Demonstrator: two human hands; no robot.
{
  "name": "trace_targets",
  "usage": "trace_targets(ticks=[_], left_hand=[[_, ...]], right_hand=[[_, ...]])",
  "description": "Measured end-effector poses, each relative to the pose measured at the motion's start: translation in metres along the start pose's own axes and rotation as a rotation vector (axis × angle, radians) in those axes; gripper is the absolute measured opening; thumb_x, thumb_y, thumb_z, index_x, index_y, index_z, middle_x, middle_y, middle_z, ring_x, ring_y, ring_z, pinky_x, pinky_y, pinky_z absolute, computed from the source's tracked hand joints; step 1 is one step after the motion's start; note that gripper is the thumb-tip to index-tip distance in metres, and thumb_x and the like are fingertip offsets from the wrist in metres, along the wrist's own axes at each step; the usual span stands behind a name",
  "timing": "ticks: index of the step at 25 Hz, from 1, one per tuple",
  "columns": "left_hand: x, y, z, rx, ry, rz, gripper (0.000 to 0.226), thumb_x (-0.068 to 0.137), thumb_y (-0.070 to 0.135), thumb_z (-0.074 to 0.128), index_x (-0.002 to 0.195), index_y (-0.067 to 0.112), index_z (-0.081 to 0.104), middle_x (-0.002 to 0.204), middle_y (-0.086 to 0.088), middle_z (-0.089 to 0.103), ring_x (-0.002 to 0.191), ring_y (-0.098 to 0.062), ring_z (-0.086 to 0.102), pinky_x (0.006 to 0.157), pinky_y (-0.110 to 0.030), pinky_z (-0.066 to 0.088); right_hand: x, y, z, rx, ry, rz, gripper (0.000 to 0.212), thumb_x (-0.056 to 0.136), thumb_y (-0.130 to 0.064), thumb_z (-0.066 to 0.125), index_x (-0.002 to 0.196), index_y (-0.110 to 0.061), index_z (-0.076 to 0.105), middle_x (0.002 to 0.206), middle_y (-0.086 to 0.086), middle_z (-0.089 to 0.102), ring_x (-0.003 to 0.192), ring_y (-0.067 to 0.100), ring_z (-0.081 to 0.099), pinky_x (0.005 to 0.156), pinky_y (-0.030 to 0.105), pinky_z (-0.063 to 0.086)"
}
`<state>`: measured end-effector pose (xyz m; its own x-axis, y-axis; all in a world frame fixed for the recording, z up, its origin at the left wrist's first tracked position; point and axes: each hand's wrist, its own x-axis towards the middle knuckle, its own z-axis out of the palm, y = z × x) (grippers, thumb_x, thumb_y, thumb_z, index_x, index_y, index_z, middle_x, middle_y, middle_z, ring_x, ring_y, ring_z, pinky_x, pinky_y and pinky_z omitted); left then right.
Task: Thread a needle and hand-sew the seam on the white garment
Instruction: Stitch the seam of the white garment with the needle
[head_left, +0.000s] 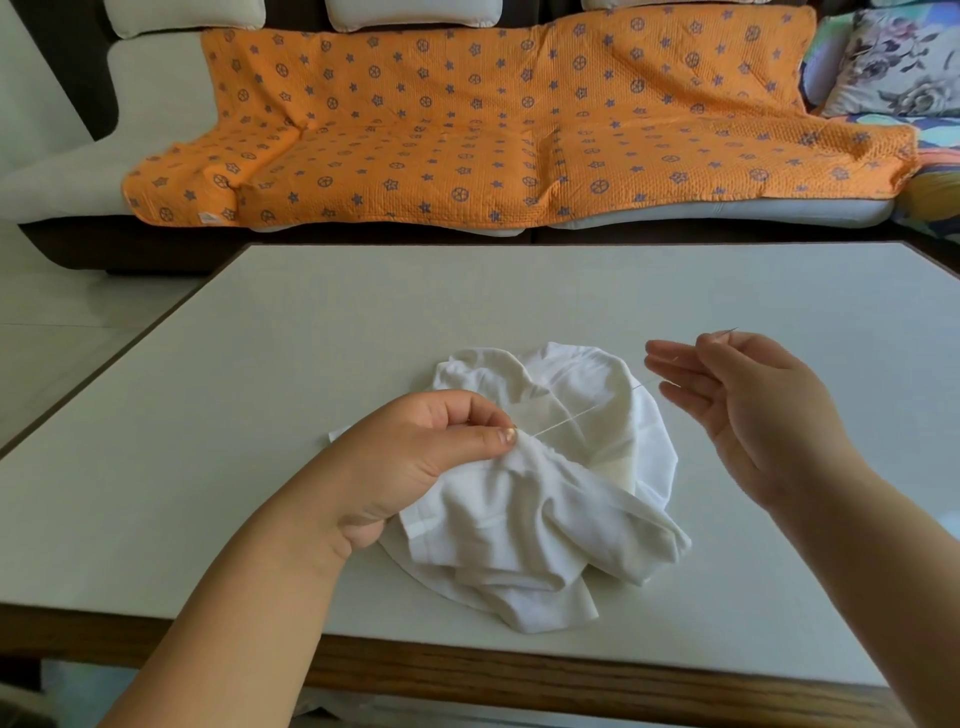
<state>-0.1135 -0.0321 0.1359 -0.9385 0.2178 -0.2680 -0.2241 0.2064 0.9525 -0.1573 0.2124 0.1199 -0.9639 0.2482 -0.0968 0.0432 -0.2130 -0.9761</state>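
Clearly, the left hand (415, 457) pinched a fold of the white garment (545, 509) between thumb and forefinger, with the other fingers curled under. The cloth lay bunched on the table (311, 338), just below and right of those fingertips. The thread (571, 415) ran taut from the pinch, its long axis slanting up and right toward the right hand (753, 405). That hand nipped the needle (730, 331) between thumb and index, tip poking out beyond them. Its other fingers were straight, slightly spread, pointing back at the garment. The right hand was nearer the needle, the left nearer the seam. The next pull probably follows the thread's line. No containers were in sight.
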Motion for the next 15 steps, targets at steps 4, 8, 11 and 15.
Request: trace_targets(ticks=[4,8,11,15], left_hand=[[-0.002,0.001,-0.006,-0.073,-0.021,-0.004,0.006,0.075,0.022,0.071,0.081,0.02,0.071,0.083,0.002,0.07,0.079,-0.009,0.065,0.08,-0.026,0.046],[-0.003,0.001,-0.009,-0.066,-0.036,-0.006,0.003,0.075,0.022,0.071,0.078,0.021,0.071,0.083,0.002,0.07,0.08,-0.009,0.064,0.079,-0.027,0.045],[-0.002,-0.001,-0.008,-0.012,-0.018,0.0,0.011,0.087,0.015,0.068,0.078,0.022,0.07,0.08,0.007,0.069,0.08,-0.005,0.063,0.082,-0.026,0.043],[0.001,-0.001,-0.007,0.018,0.013,0.034,0.004,0.083,0.018,0.071,0.082,0.021,0.074,0.083,0.009,0.072,0.085,-0.001,0.065,0.089,-0.023,0.042]], right_hand=[[0.012,0.004,-0.007,-0.097,0.098,-0.054,0.018,0.101,-0.012,0.041,0.085,-0.016,0.048,0.103,0.005,0.074,0.106,0.016,0.067,0.103,0.037,0.047],[0.023,0.007,-0.015,-0.178,0.21,-0.091,0.017,0.102,-0.015,0.038,0.087,-0.017,0.046,0.102,0.001,0.073,0.106,0.013,0.067,0.105,0.038,0.046],[0.007,0.001,-0.001,-0.212,0.106,-0.115,0.011,0.102,-0.012,0.039,0.094,-0.012,0.046,0.087,0.008,0.074,0.086,0.022,0.073,0.085,0.039,0.058],[-0.053,-0.007,0.029,-0.217,-0.403,0.012,0.01,0.099,-0.005,0.046,0.091,-0.009,0.051,0.065,0.015,0.067,0.053,0.028,0.065,0.042,0.026,0.045]])
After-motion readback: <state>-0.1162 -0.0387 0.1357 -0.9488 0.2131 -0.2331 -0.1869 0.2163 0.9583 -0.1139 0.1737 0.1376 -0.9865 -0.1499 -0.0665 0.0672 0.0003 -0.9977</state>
